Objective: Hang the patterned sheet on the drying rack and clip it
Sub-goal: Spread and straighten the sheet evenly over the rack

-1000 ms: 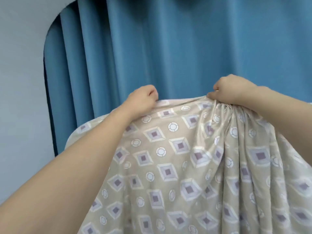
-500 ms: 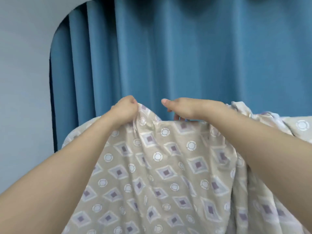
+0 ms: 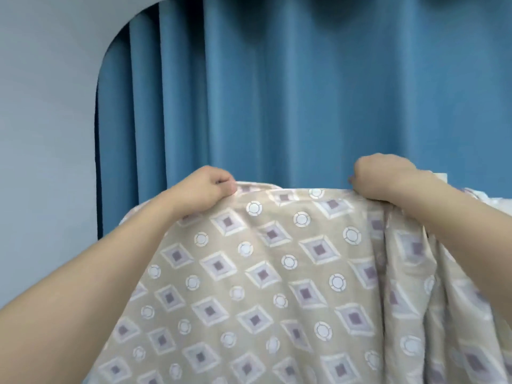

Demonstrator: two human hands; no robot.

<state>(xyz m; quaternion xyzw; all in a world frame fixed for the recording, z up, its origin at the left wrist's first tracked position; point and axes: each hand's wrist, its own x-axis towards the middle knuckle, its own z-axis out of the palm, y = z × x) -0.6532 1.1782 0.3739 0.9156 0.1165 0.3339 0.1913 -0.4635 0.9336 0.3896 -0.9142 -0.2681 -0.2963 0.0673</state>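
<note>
The patterned sheet (image 3: pixel 277 273) is beige with purple diamonds and white circles, and it fills the lower part of the view. I hold it up by its top edge. My left hand (image 3: pixel 206 188) pinches that edge at centre left. My right hand (image 3: pixel 388 177) grips the edge at centre right, where the cloth bunches into folds that hang down the right side. Between my hands the edge is stretched almost straight. The drying rack and any clips are hidden behind the sheet or out of view.
A blue pleated curtain (image 3: pixel 304 92) hangs close behind the sheet. A pale grey wall (image 3: pixel 41 134) with a rounded opening edge stands at the left. A small white object (image 3: pixel 440 177) shows just past my right hand.
My right hand has slid right along the top edge, away from my left hand. The edge between my hands is now pulled taut and wider.
</note>
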